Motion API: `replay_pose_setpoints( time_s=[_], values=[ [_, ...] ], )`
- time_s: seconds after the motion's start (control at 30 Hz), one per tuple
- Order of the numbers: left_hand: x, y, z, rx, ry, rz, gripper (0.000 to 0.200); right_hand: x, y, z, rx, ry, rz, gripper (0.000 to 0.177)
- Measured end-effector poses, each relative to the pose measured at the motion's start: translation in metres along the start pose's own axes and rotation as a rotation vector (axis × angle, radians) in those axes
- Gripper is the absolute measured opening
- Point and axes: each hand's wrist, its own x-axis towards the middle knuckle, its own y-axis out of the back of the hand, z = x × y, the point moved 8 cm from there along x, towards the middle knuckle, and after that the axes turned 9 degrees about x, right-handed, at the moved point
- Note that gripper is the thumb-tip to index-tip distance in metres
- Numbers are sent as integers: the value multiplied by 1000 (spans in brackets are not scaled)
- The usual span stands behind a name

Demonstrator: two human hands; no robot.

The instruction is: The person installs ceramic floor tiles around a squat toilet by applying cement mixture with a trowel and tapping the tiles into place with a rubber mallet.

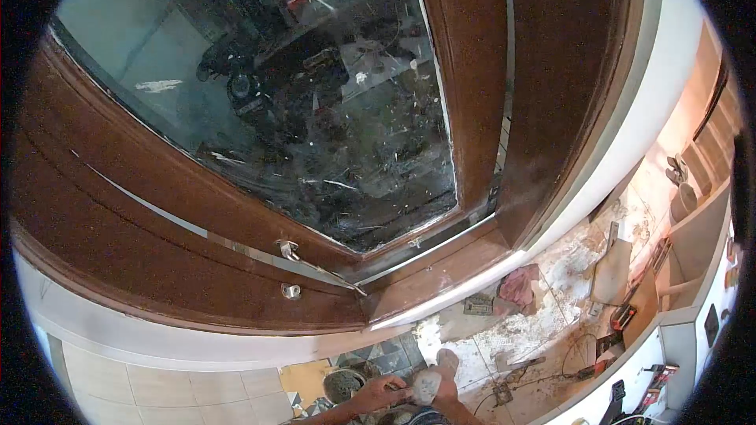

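Low in the view, my left hand (383, 390) reaches in from the left with its fingers curled. Something small and dark seems to be in its grip, too small to name. Touching or close to its fingertips is a pale, grey-white rounded lump (427, 386). My right forearm (455, 403) appears to come up from the bottom edge to that lump; the fingers of my right hand cannot be made out. Just left of my left hand stands a round bucket (343, 384) with a grey mix inside.
A brown framed door (472, 71) with smeared glass (315, 149) fills the upper view. Yellowish sheet (305, 386) lies by the bucket. On the dusty floor at right are a pink cloth (517, 287), a cable (567, 354) and power tools (622, 316). White shelving (681, 338) borders the right.
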Motion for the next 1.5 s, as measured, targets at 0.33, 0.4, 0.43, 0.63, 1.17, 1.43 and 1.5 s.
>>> replay_pose_setpoints(
  time_s=[0.33,0.4,0.43,0.63,1.17,1.43,1.5],
  values=[
    [9,6,-24,97,-225,41,58,94,171,-121,103,-560,-120,35],
    [5,12,-13,148,-210,29,61,91,182,-124,56,-566,-82,36],
    [0,15,-8,151,-147,17,63,86,175,-118,75,-469,-26,36],
    [-5,15,-30,316,-282,119,56,41,90,-16,659,-427,179,32],
    [-208,75,-104,32,-81,531,34,91,113,-191,396,-801,118,48],
    [-176,27,-320,-493,175,125,91,111,25,-213,71,23,-223,41],
    [-211,50,-244,-423,58,478,47,103,-2,-186,-25,49,-243,38]
  ],
)
